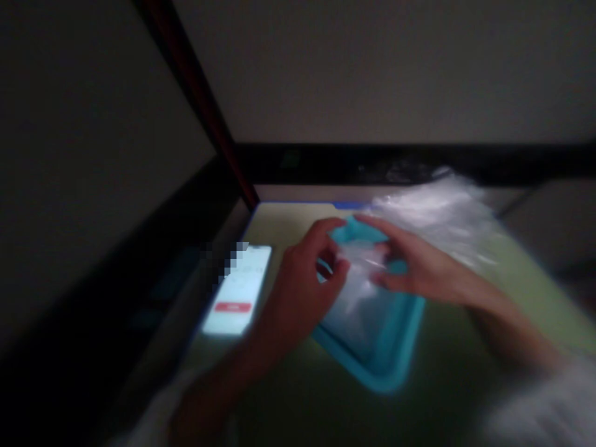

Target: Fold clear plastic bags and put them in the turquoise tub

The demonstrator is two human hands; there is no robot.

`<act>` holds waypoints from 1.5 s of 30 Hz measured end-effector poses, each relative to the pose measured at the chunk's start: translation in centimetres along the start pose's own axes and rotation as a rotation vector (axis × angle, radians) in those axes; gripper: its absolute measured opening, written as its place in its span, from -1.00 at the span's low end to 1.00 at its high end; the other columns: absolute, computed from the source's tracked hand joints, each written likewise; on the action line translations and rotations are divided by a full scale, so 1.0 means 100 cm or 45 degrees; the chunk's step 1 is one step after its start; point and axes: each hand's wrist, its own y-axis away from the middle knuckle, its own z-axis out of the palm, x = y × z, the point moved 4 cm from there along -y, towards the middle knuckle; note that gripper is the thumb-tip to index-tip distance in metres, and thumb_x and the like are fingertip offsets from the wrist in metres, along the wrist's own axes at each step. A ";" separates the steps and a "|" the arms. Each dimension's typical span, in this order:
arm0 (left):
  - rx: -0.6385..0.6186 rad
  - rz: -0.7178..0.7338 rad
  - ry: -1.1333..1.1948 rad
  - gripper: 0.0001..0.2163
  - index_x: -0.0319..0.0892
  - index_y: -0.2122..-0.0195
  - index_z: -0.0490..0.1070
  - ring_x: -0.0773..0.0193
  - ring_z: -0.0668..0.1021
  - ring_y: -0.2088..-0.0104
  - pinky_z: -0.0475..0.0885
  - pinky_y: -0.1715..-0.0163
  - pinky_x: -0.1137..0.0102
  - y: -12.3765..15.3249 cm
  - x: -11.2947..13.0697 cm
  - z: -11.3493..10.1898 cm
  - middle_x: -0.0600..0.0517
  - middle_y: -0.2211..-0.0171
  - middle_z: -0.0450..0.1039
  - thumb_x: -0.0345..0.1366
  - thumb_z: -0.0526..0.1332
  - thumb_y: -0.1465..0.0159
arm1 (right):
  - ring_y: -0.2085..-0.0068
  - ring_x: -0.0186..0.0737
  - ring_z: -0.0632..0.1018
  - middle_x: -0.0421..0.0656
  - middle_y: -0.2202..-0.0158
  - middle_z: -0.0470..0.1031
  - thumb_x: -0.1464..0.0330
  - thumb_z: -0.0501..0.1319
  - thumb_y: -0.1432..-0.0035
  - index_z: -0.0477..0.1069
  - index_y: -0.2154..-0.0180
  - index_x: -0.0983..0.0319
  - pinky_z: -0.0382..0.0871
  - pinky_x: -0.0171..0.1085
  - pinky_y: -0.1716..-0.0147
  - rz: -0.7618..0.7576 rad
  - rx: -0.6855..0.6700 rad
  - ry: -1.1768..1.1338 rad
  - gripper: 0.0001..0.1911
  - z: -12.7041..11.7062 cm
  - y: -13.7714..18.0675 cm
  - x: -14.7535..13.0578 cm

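A turquoise tray [391, 379] with raised edges lies on the table between my hands. Inside it rests a clear plastic bag [361, 310], its upper end bunched near my fingers. My left hand [316, 267] curls in from the left, thumb and fingers pinched at the bag's upper left edge. From the right, my right hand [410, 261] closes its thumb and fingers on the bag's other side, its index finger reaching over the tray's far end. Blur hides exactly what the fingertips grip and what the bag contains.
A lit phone [239, 292] with a red bar on its screen lies left of my left hand. Crumpled clear plastic bags [437, 211] are heaped behind the tray at the right. The pale table [288, 226] meets dim walls at the back and left.
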 end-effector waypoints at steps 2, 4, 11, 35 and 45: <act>-0.022 -0.018 0.001 -0.54 -0.11 -0.07 0.19 0.40 0.51 0.41 0.44 0.40 0.51 0.003 -0.003 -0.001 0.15 0.41 0.39 -0.49 0.14 -0.12 | 0.39 -0.27 0.51 -0.21 0.37 0.45 0.42 0.22 0.00 0.04 -0.24 0.21 0.49 -0.27 0.38 -0.005 0.025 -0.136 -0.24 -0.001 -0.002 0.001; -0.056 -0.043 -0.034 -0.50 -0.11 -0.10 0.16 0.39 0.51 0.42 0.44 0.40 0.49 0.006 -0.004 0.001 0.15 0.41 0.40 -0.48 0.16 -0.11 | 0.41 -0.29 0.52 -0.25 0.40 0.43 0.43 0.22 0.00 0.00 -0.25 0.17 0.49 -0.28 0.39 -0.009 0.067 -0.284 -0.22 -0.002 -0.003 0.003; -0.133 -0.121 -0.087 -0.41 -0.12 -0.16 0.08 0.34 0.53 0.40 0.44 0.33 0.43 0.015 -0.008 -0.006 0.14 0.43 0.46 -0.38 0.25 -0.10 | 0.39 -0.27 0.53 -0.25 0.38 0.46 0.42 0.24 -0.03 -0.03 -0.22 0.18 0.46 -0.31 0.42 0.023 0.108 -0.390 -0.25 -0.002 -0.005 0.007; 0.056 -0.117 -0.056 -0.63 -0.15 -0.03 0.22 0.31 0.54 0.36 0.42 0.31 0.42 0.014 -0.024 -0.028 0.10 0.40 0.48 -0.31 0.18 -0.18 | 0.37 -0.22 0.44 -0.16 0.33 0.44 0.55 0.11 -0.11 -0.10 -0.27 0.22 0.30 -0.26 0.40 -0.097 -0.468 0.439 -0.28 0.034 -0.010 0.005; 0.035 -0.082 -0.095 -0.66 -0.16 0.01 0.25 0.32 0.55 0.37 0.42 0.31 0.42 0.013 -0.022 -0.027 0.10 0.40 0.49 -0.37 0.17 -0.17 | 0.29 -0.21 0.48 -0.15 0.33 0.47 0.55 0.16 -0.11 0.29 0.18 0.25 0.29 -0.29 0.35 -0.183 -0.545 0.496 -0.79 0.037 -0.011 0.004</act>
